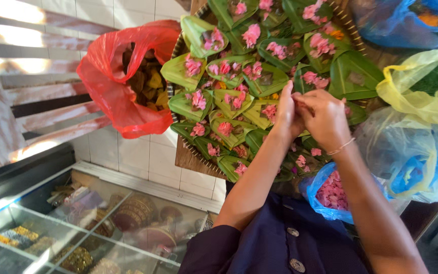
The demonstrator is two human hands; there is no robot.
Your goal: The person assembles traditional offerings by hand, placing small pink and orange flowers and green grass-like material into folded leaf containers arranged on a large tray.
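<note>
Above a round woven basket tray (192, 158) crowded with folded green leaf cups (188, 104), both hands are seen from the head view, brought together over the tray's near right part. The left hand (286, 115) is held with its fingers drawn together in a pinch; what is pinched is too small to tell, though pink is glimpsed between the hands. The right hand (325, 117), a thin bracelet at its wrist, is curled and closed against the left, its grasp likewise hidden. Loose pink flower petals (252, 34) are found already in nearly every visible cup, so the filling is judged largely done; one cup at the right edge (355, 76) appears without pink. A blue plastic bag of pink petals (330, 193) lies just below the right forearm. A red plastic bag of brown and yellow dried pieces (122, 76) rests left of the tray, and a yellow plastic bag of green shreds (427, 86) at the right.
</note>
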